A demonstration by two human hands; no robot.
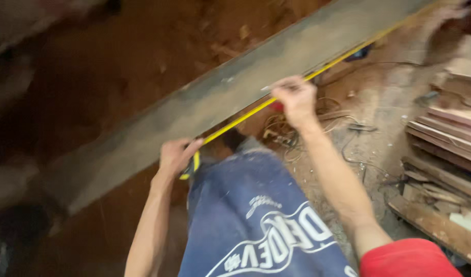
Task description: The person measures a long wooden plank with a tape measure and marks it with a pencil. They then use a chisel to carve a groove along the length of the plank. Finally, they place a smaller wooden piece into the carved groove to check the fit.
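Stacked pale timber offcuts [446, 154] and tangled wires [292, 131] lie right of the long grey wooden plank [204, 102], which runs lower-left to upper-right. Along its near edge stretches the yellow tape measure [256, 110]; the left hand [175, 156] grips its case, the right hand [296, 100] pinches a pencil on the plank.

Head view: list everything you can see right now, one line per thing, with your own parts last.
plank: one, grey-brown, long, running diagonally from lower left to upper right.
tape measure: one, yellow, stretched along the plank's near edge.
stacked boards: several, pale and brown, at right.
cables: a few, dark, on the dusty floor right of centre.
floor: reddish-brown dirt and sawdust.
apron or garment: one, blue with white print, bottom centre.
sleeve: one, red, bottom right.
left hand: grip on the tape's near end at the plank edge.
right hand: pressing the tape onto the plank further along.
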